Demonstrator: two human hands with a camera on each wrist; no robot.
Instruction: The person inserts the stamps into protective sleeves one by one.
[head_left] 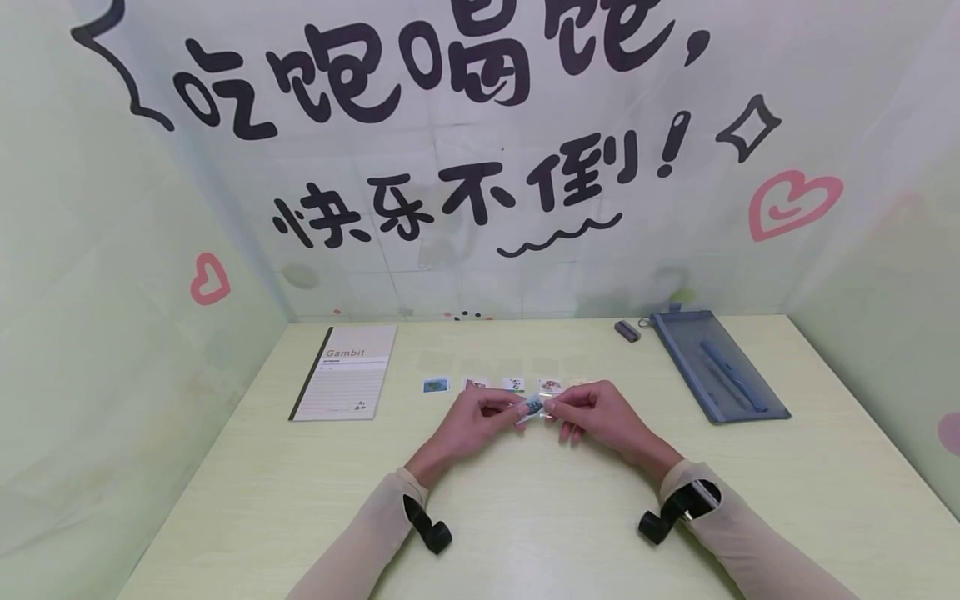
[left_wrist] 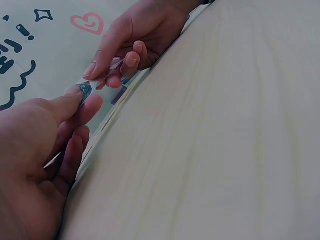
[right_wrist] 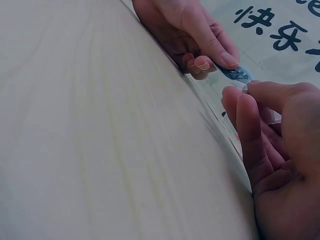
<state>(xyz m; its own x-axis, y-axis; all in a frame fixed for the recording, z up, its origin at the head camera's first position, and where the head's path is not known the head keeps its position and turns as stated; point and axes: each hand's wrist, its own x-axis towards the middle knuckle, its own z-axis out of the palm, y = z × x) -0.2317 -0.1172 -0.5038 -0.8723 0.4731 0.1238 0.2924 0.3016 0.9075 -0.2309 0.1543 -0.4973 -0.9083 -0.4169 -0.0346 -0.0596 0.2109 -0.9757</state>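
Over the table, both hands meet at a small stamp with a blue picture [head_left: 534,405] and a small clear plastic sleeve [head_left: 550,399]. The left hand [head_left: 480,421] pinches the stamp between thumb and index finger; in the right wrist view the blue stamp [right_wrist: 237,74] appears bent. From the other side the right hand [head_left: 603,417] pinches the clear sleeve, its fingertips right at the stamp's edge. I cannot tell how far the stamp sits inside the sleeve. Just behind the hands lies a row of stamps, among them a blue-green one [head_left: 436,385]; the fingers partly cover some.
Several clear sleeves [head_left: 435,361] lie in a row behind the stamps. A notebook [head_left: 345,375] is at the left. On the right lie a blue mesh zip pouch [head_left: 693,337] with a pen [head_left: 731,375] and a small dark eraser-like block [head_left: 627,331]. A printed curtain hangs behind.
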